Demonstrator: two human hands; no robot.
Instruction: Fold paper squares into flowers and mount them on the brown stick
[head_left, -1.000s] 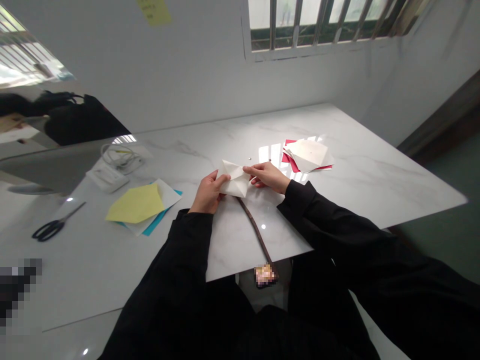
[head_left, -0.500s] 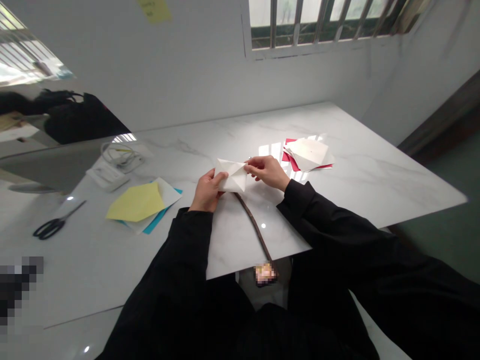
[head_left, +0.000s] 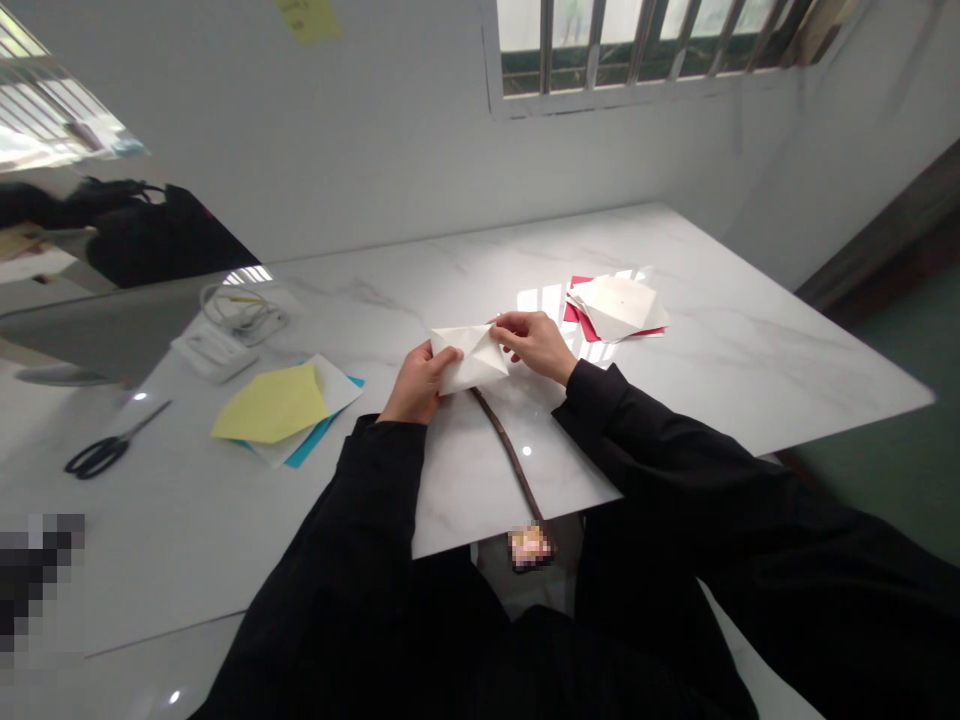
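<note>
Above the table I hold a small white envelope (head_left: 474, 370) with creased, folded flaps on the side facing me. My left hand (head_left: 421, 382) grips its left end, thumb lying on top and fingers underneath. At the upper right corner, the fingertips of my right hand (head_left: 536, 345) pinch the paper's edge. Below the envelope, a thin dark stick-like strip or cord (head_left: 510, 445) runs down over the table's front edge.
Yellow, white and blue papers (head_left: 274, 405) lie at left, with black-handled scissors (head_left: 112, 452) beyond them. A white box with a coiled cable (head_left: 217, 345) sits behind. White and red envelopes (head_left: 619, 305) are stacked at right on the marble-patterned table (head_left: 757, 330).
The envelope has turned slightly and come a little lower, its lower right corner now further right. My left thumb has slid a bit to the right; my right hand has barely moved.
</note>
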